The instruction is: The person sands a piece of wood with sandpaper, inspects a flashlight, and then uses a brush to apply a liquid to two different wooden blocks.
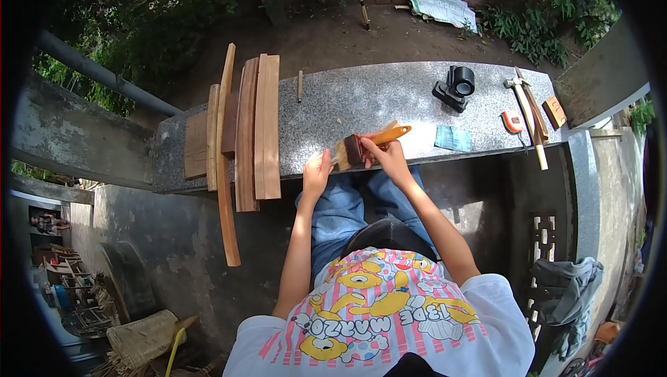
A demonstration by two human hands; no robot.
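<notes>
A wide paintbrush [353, 149] with an orange handle, dark brown ferrule and pale bristles is held over the near edge of the speckled stone slab [389, 92]. My right hand [384, 154] is closed around it where the handle meets the ferrule. The fingers of my left hand [319, 167] are pinched at the bristle tips; the exact grip is partly hidden. A pale strip of something shows behind the handle, too covered to name. Left of my hands lie several long wooden boards [267, 127], some jutting past the slab's near edge.
Right of the hands lie a blue-green cloth or paper [453, 138], a black clamp-like device [457, 87], a tape measure [512, 122], a hammer [529, 120] and a wooden block [554, 112]. A thin stick [300, 86] lies near the boards. Concrete posts flank both ends.
</notes>
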